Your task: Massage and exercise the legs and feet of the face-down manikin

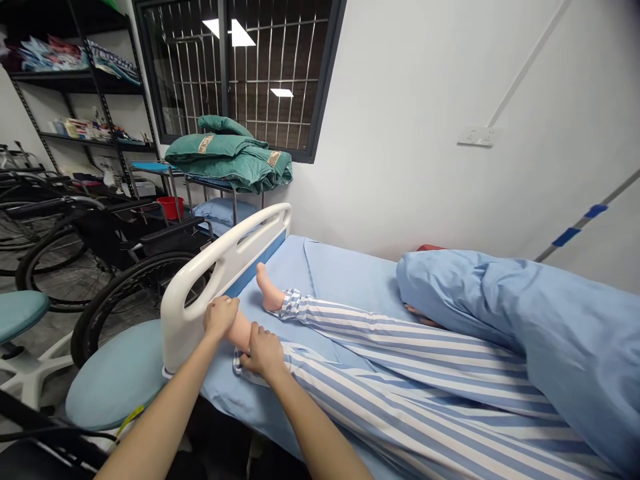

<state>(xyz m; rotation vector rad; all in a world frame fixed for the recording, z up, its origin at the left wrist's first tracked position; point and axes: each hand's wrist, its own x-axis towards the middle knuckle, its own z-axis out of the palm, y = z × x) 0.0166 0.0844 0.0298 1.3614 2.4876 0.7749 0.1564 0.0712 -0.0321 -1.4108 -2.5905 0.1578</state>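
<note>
A figure in blue-and-white striped trousers [380, 400] lies on the bed; whether it is a person or a manikin I cannot tell. My left hand [221, 316] is closed over the front of its near foot [239, 331], close to the footboard, and covers the toes. Just above the ankle, my right hand [264, 350] wraps round the lower leg at the trouser cuff. The far foot [270, 291] rests bare on the blue sheet with its toes pointing up. A blue quilt [500, 293] covers the upper part of the figure.
The white footboard [175, 313] stands close by my left hand. Beyond it are wheelchairs [125, 267], a round blue-green stool [120, 373] and a rack with folded green bedding [230, 157]. A wall [425, 133] runs along the bed's far side.
</note>
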